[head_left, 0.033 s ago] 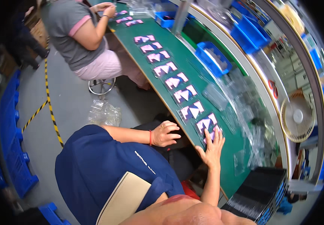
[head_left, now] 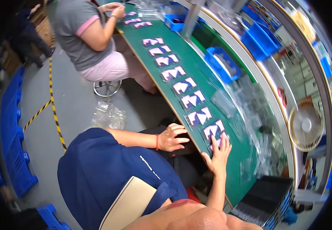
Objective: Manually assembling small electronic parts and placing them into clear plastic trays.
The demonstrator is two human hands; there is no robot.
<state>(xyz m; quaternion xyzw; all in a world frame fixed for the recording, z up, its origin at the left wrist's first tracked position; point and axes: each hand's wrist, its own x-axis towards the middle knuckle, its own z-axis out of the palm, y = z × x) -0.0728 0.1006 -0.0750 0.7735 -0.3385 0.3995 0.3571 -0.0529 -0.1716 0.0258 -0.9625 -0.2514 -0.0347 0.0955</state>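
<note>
A row of purple-and-white cards (head_left: 181, 86) runs along the green worktable (head_left: 231, 184). My right hand (head_left: 218, 153) lies flat with fingers spread on the nearest card (head_left: 213, 131) at the row's near end. My left hand (head_left: 172, 137) rests at the table's front edge beside my lap, with its fingers loosely apart and nothing in them. A red band sits on that wrist. My dark blue shirt fills the lower left.
Another person (head_left: 85, 34) in a grey shirt sits on a stool at the table's far end, handling cards. Blue bins (head_left: 221, 63), clear plastic bags (head_left: 227, 101) and a fan (head_left: 306, 124) line the back. Black trays (head_left: 262, 199) are stacked near right. A crumpled bag (head_left: 108, 115) lies on the floor.
</note>
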